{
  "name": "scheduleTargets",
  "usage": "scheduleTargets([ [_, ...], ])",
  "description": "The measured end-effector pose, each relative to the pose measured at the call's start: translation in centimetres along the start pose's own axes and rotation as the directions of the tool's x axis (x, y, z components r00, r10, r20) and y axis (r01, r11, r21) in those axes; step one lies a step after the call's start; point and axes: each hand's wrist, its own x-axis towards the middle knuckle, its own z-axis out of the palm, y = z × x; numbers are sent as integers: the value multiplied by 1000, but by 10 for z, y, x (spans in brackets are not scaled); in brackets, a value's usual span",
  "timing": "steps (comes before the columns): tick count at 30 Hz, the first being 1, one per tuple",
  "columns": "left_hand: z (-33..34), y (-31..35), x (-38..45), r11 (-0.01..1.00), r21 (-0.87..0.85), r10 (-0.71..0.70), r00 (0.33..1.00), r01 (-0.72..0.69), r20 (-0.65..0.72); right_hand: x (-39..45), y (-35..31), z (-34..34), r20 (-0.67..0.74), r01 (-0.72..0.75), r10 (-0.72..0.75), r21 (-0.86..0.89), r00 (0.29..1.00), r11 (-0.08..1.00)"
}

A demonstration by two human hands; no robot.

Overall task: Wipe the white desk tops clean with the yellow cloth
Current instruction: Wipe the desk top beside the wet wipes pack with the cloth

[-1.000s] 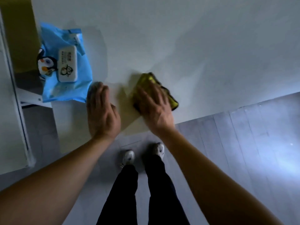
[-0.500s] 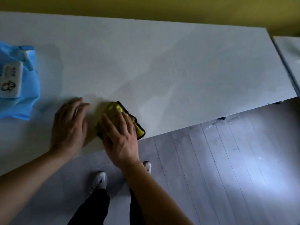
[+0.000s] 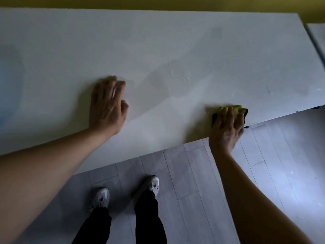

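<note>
Since half a second ago the right hand (image 3: 226, 128) has slid the yellow cloth (image 3: 232, 110) well to the right along the near edge of the white desk top (image 3: 158, 41), away from the left hand (image 3: 107, 104), which it had been just beside; the blue wipes packet that lay at the far left has gone from view, leaving only a faint blue blur at that edge. Right-hand fingers lie spread over the cloth and press it flat on the desk, near the desk's right end; yellow folds and a dark border show past the fingertips. Left-hand fingers are straight and close together, palm down on the desk surface, holding nothing. A second white desk top (image 3: 318, 36) shows at the far right, parted from the first by a narrow gap; below, two pale shoes (image 3: 154, 184) stand on the grey plank floor (image 3: 263, 173).
</note>
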Motion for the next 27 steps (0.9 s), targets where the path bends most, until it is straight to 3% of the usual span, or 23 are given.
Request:
scheduleTargets([
  [2, 3, 2, 2, 1000, 5, -16, 1000, 16, -3, -14, -13, 5, 11, 52, -51, -29, 999, 998],
  [4, 5, 3, 0, 1000, 5, -23, 999, 23, -24, -57, -38, 22, 89, 228, -225, -29, 970, 973],
  [8, 5, 1, 0, 998, 3, -62, 995, 62, -79, -157, -100, 59, 302, 591, -597, 123, 743, 797],
  [11, 4, 1, 0, 998, 1, -58, 992, 58, -113, -155, -99, 66, 316, 695, -713, 190, 626, 694],
  [13, 5, 1, 1, 999, 0, -53, 992, 53, -110, -123, -77, 57, 290, 649, -663, 157, 691, 745],
  [15, 5, 3, 1, 998, 7, -60, 993, 61, -104, -73, -54, 44, 208, 497, -499, 63, 841, 865],
  [17, 5, 4, -1, 997, 8, -80, 992, 81, -96, -17, -37, 32, 115, 318, -314, -26, 943, 948],
  [20, 5, 5, 2, 996, -1, -84, 991, 84, -103, 31, -33, 29, 49, 56, -53, -44, 997, 997],
  [22, 6, 7, 1, 996, -11, -93, 990, 92, -109, 13, -50, 40, 49, 38, -35, -59, 998, 998],
  [24, 7, 7, 0, 995, -12, -100, 988, 100, -118, -34, -82, 59, 137, 239, -236, -3, 962, 971],
  [27, 6, 3, -1, 994, -44, -107, 990, 103, -93, -102, -136, 88, 307, 588, -601, 146, 738, 796],
])
